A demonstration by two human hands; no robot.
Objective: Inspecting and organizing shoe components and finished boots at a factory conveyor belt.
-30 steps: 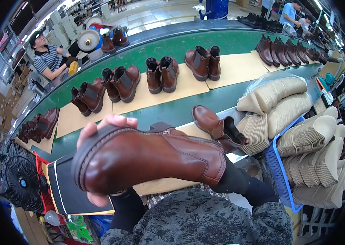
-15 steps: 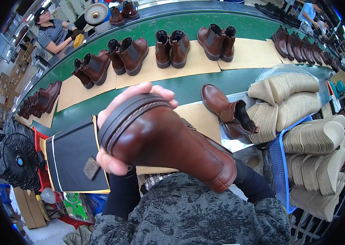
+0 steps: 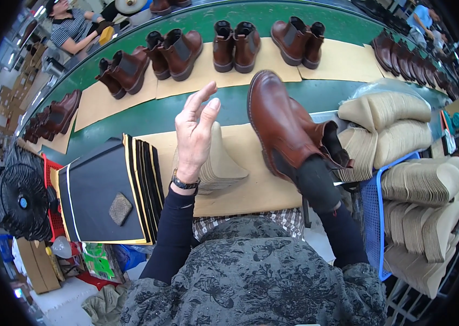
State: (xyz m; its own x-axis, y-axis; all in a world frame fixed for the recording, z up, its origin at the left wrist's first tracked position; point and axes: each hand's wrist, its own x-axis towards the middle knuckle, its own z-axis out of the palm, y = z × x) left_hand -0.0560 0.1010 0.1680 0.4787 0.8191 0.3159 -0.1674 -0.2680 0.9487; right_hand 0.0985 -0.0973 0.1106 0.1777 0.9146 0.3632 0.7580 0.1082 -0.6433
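Observation:
A brown leather ankle boot (image 3: pixel 275 117) is held toe away from me, over the right part of the tan board (image 3: pixel 262 201). My right hand (image 3: pixel 316 182), in a dark glove, holds this boot at its shaft end; its fingers are hidden by the boot. My left hand (image 3: pixel 196 130) is bare, raised and open, with a watch on the wrist and nothing in it. Just beside and below it stands a stack of beige insoles (image 3: pixel 221 165) on the board. Partly behind the held boot, another brown boot (image 3: pixel 334 138) lies on its side.
Several pairs of brown boots (image 3: pixel 179 54) line the green bench (image 3: pixel 208 111) on tan sheets. Insole piles fill the right, some in a blue basket (image 3: pixel 372 217). Black sheets (image 3: pixel 99 190) bearing a small grey block (image 3: pixel 120 209) lie left. A person (image 3: pixel 72 30) sits far left.
The boot has swung from close before me to the right, its toe now pointing away. My left hand has let go of its toe. The insole stack now shows.

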